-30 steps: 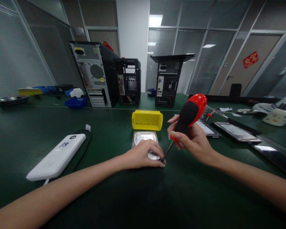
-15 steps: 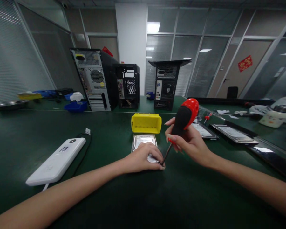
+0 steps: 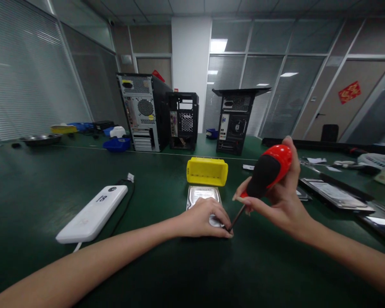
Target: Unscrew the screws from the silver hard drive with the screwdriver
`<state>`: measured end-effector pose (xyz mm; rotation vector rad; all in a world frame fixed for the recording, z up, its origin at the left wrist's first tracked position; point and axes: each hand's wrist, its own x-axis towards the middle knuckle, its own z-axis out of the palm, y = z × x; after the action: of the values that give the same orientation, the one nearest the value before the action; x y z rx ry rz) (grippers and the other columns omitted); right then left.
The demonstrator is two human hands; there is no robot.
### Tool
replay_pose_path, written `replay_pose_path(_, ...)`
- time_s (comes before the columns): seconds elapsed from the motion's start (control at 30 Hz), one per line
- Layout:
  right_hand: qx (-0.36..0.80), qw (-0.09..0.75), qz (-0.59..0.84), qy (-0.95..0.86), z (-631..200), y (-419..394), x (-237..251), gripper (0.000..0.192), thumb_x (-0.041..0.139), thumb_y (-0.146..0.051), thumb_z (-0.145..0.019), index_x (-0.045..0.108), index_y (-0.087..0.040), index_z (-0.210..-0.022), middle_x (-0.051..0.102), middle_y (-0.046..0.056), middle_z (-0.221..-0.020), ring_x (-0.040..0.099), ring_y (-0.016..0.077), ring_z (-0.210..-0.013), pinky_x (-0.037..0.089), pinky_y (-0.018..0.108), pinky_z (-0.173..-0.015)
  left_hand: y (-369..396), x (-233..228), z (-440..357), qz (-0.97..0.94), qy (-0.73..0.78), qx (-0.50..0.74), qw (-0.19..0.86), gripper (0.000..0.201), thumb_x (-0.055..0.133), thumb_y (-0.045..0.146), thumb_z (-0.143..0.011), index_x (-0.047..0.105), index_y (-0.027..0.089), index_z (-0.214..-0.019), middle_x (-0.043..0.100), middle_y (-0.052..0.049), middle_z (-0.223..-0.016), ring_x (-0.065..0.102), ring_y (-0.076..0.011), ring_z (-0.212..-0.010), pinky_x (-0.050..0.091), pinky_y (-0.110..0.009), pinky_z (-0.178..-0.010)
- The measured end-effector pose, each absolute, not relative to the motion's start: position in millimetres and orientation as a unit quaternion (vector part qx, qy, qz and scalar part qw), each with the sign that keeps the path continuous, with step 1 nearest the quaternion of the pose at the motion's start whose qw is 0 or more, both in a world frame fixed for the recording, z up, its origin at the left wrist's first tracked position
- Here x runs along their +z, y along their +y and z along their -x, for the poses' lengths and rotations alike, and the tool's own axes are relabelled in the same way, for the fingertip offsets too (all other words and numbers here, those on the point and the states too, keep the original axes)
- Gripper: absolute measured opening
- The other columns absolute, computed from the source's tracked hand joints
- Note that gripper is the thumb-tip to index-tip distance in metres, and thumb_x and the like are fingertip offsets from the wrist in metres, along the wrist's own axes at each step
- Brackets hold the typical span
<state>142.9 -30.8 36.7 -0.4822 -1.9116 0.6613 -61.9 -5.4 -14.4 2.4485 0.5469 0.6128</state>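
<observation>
My right hand is closed around the red and black handle of a screwdriver, which leans with its shaft pointing down and left. The shaft's tip meets the near right corner of a silver hard drive lying on the green table. Over that drive rests my left hand, its thumb and fingers closed at the same corner, beside the tip. The hand covers much of the drive's near part. Whether a screw sits under the tip is hidden by the fingers.
Right behind the drive stands a yellow bin. A white power bank with a cable lies at left. Computer cases stand at the back, near a blue bin. Another hard drive lies at right.
The view has shifted, so most things appear farther right. My right hand has tilted the screwdriver further over to the right, and its fingers have moved up around the handle. My left hand stays on the drive.
</observation>
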Motion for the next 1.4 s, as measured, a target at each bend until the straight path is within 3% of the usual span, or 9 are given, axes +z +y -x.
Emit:
replay_pose_path(0.13,0.186,0.5,0.188,-0.824,-144,-28,39,0.112,0.068,-0.008,-0.08,-0.011,-0.048,-0.148,0.058,0.007,-0.108,0.066,0.0175,-0.078,0.06,0.024,-0.055,-5,-14,63,-0.913,0.195,0.227,0.277,0.009,0.075,0.025,-0.083,0.076,0.016,-0.086,0.076,-0.003,-0.092,0.066,-0.0185,-0.092,0.04,-0.029,-0.092)
replay_pose_path(0.3,0.056,0.505,0.206,-0.836,-144,-27,41,0.093,0.075,-0.017,-0.075,0.017,-0.029,-0.147,0.055,0.01,-0.109,0.065,0.0209,-0.09,0.062,0.029,-0.066,-5,-12,63,-0.915,0.195,0.222,0.276,0.008,0.074,0.025,-0.083,0.076,0.017,-0.086,0.076,-0.003,-0.091,0.066,-0.0185,-0.092,0.04,-0.028,-0.091)
replay_pose_path(0.47,0.035,0.505,0.175,-0.844,-145,-30,55,0.076,0.07,-0.026,-0.081,0.022,-0.029,-0.14,0.032,0.015,-0.134,0.062,0.0145,-0.084,0.061,0.032,-0.069,-8,-9,63,-0.914,0.213,0.215,0.27,0.009,0.074,0.026,-0.083,0.077,0.018,-0.087,0.075,-0.003,-0.092,0.065,-0.0187,-0.095,0.041,-0.027,-0.09)
replay_pose_path(0.67,0.121,0.424,0.215,-0.871,-151,-34,99,0.032,0.053,-0.028,-0.094,0.035,-0.028,-0.12,0.051,0.005,-0.106,0.06,0.0152,-0.098,0.059,0.026,-0.08,-10,-7,62,-0.913,0.214,0.213,0.273,0.012,0.074,0.025,-0.083,0.077,0.016,-0.09,0.075,-0.005,-0.091,0.065,-0.0199,-0.094,0.042,-0.028,-0.089)
replay_pose_path(0.8,0.08,0.292,0.249,-0.92,-158,-29,129,0.047,0.056,-0.036,-0.093,0.035,-0.03,-0.135,0.056,0.003,-0.105,0.063,0.0126,-0.088,0.059,0.022,-0.074,-11,-7,62,-0.911,0.22,0.215,0.275,0.012,0.074,0.025,-0.083,0.077,0.016,-0.09,0.075,-0.005,-0.092,0.065,-0.0198,-0.094,0.042,-0.028,-0.089)
replay_pose_path(0.93,0.122,0.198,0.247,-0.94,-159,-26,147,0.035,0.058,-0.041,-0.09,0.053,-0.024,-0.119,0.063,0.002,-0.097,0.065,0.0099,-0.067,0.057,0.018,-0.053,-13,-4,63,-0.912,0.231,0.204,0.27,0.012,0.075,0.025,-0.083,0.077,0.018,-0.092,0.075,-0.004,-0.094,0.064,-0.0199,-0.096,0.04,-0.029,-0.09)
replay_pose_path(1.03,0.174,0.192,0.258,-0.931,-156,-28,152,0.034,0.064,-0.039,-0.085,0.055,-0.02,-0.112,0.065,0.001,-0.091,0.065,0.01,-0.06,0.054,0.017,-0.045,-14,-2,63,-0.921,0.227,0.183,0.258,0.02,0.077,0.031,-0.081,0.077,0.021,-0.098,0.075,-0.002,-0.101,0.062,-0.0216,-0.104,0.037,-0.03,-0.092)
replay_pose_path(1.17,0.149,0.192,0.252,-0.937,-152,-28,156,0.033,0.069,-0.036,-0.081,0.058,-0.019,-0.107,0.065,0.004,-0.103,0.067,0.0139,-0.075,0.054,0.02,-0.05,-15,-2,61,-0.922,0.239,0.18,0.246,0.016,0.077,0.035,-0.08,0.077,0.024,-0.093,0.075,0.001,-0.101,0.062,-0.0212,-0.105,0.035,-0.03,-0.09)
replay_pose_path(1.4,0.064,0.192,0.234,-0.951,-143,-23,156,0.029,0.068,-0.041,-0.081,0.054,-0.016,-0.087,0.059,-0.001,-0.078,0.054,0.0079,-0.065,0.043,0.019,-0.053,-14,-5,59,-0.924,0.246,0.186,0.228,0.013,0.073,0.033,-0.085,0.079,0.023,-0.089,0.076,0.0,-0.095,0.065,-0.0183,-0.096,0.037,-0.028,-0.086)
